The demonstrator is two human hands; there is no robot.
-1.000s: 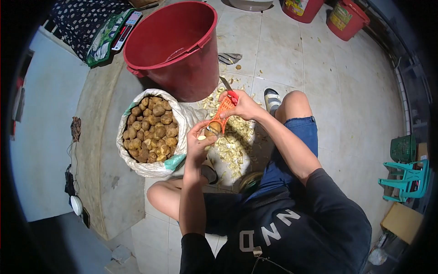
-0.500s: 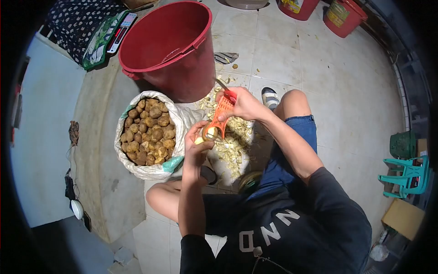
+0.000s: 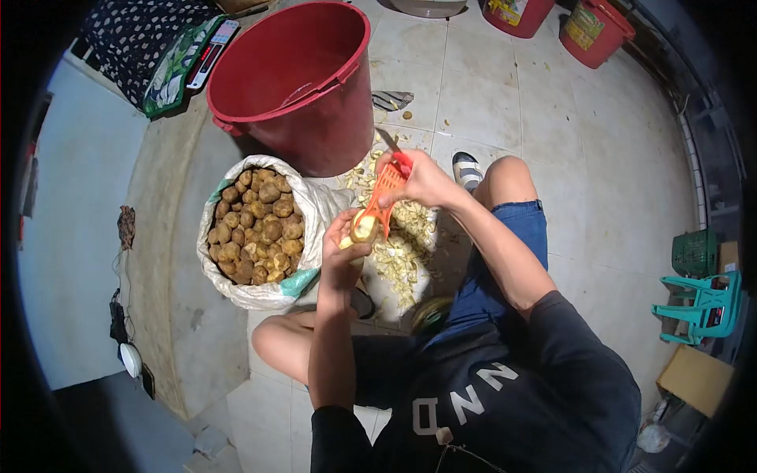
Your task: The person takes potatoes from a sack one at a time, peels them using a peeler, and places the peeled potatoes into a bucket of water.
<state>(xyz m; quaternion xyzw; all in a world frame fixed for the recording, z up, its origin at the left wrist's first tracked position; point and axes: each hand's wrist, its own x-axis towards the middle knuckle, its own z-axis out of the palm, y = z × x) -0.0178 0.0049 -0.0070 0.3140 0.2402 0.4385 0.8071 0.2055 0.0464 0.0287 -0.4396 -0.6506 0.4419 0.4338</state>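
My left hand (image 3: 341,248) is closed round a partly peeled potato (image 3: 363,227), its pale yellow flesh showing beside brown skin. In my right hand (image 3: 428,181) is an orange peeler (image 3: 385,186), its lower end at the potato. A knife (image 3: 387,140) with a red handle also sticks out of the right hand, blade pointing up and away. Below both hands, peelings (image 3: 402,264) lie heaped on the floor between my legs. To the left of my left hand stands a white sack (image 3: 311,205) full of unpeeled potatoes (image 3: 256,221).
A large red bucket (image 3: 335,126) stands just beyond the sack. A digital scale (image 3: 206,63) sits on a ledge at upper left. Smaller red buckets (image 3: 593,33) are at the far right. A green stool (image 3: 698,303) stands by the right wall. My sandalled foot (image 3: 467,168) is near my right hand.
The potato has turned in my left hand, showing more peeled flesh. The peeler has shifted slightly against it, and the knife blade has tilted up a little with my right hand.
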